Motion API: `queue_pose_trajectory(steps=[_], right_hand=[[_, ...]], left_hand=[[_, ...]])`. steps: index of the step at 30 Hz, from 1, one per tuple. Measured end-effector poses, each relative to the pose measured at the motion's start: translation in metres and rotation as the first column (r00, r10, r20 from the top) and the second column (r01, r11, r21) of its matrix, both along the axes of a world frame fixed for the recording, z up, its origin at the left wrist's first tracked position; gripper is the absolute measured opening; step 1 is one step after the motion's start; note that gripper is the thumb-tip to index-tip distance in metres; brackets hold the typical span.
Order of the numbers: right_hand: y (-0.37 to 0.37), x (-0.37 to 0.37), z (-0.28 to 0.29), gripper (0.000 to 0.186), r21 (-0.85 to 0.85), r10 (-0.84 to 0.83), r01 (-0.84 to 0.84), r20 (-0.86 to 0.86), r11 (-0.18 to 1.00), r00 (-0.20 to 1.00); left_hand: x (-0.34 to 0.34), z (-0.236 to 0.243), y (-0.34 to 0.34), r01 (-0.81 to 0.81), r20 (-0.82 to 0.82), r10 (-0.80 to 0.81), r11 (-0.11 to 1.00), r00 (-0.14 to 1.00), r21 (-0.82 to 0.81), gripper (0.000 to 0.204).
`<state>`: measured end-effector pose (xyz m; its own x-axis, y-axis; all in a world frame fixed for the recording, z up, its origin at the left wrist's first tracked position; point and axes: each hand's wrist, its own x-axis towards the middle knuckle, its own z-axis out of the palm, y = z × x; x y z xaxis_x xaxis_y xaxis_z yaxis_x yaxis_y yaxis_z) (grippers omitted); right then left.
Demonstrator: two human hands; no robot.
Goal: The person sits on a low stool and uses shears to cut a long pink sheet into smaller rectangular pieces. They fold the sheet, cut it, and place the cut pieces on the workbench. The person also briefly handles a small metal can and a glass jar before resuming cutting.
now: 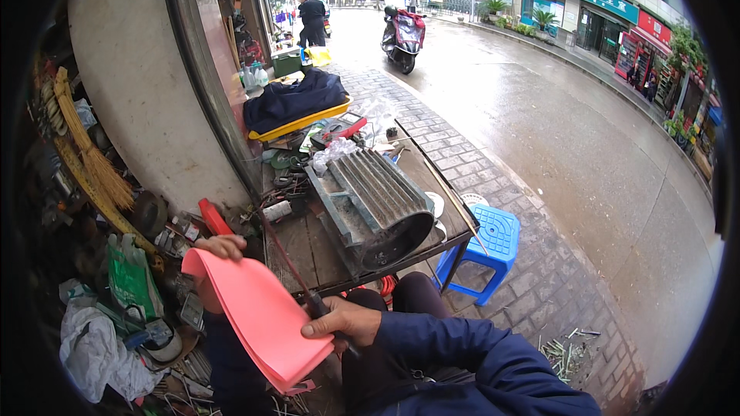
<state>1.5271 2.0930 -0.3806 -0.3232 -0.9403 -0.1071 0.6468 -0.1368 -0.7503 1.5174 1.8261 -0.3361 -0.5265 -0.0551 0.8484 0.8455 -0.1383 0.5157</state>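
Pink sheets, bent over at the upper end, stretch between my two hands. The fingers of my left hand close over their upper edge. My right hand pinches the lower right edge, thumb on top. In that same hand is a long screwdriver-like tool, its dark handle under my fingers and its thin shaft slanting up to the left. Beyond my hands, a finned metal motor housing lies on its side on a dark worktable, its round open end towards me.
A blue plastic stool stands right of the table. A yellow tray with dark cloth and a red-grey meter sit behind the housing. Bags, a straw broom and clutter crowd the left. A parked scooter stands by the street.
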Motion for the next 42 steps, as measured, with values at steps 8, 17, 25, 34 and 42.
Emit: queue_pose_trajectory(steps=[8, 17, 25, 34, 42], right_hand=[[-0.028, -0.05, 0.0, 0.036, -0.173, -0.579, 0.584, -0.511, 0.793, 0.635], [-0.077, -0.068, -0.066, 0.036, 0.093, -0.302, 0.76, -0.881, 0.643, 0.364], [-0.089, -0.087, -0.08, 0.033, 0.164, -0.188, 0.739, -0.911, 0.653, 0.368], [-0.085, -0.09, -0.078, 0.028, 0.171, -0.125, 0.709, -0.93, 0.684, 0.345], [0.023, -0.022, -0.061, 0.042, -0.003, -0.189, 0.599, -0.951, 0.801, 0.247]], left_hand=[[-0.006, -0.024, -0.021, -0.143, 0.729, -0.41, 0.813, 0.549, 0.565, 0.063], [-0.021, -0.104, -0.006, -0.479, 0.469, 0.83, 0.557, 0.301, -0.679, 0.057], [-0.02, -0.121, 0.025, -0.55, -0.192, 0.875, 0.097, 0.444, -0.83, 0.051], [-0.027, -0.145, 0.018, -0.426, -0.103, 0.745, 0.256, 0.659, -0.868, 0.049], [-0.03, -0.147, 0.012, -0.421, -0.161, 0.67, 0.245, 0.724, -0.873, 0.054]])
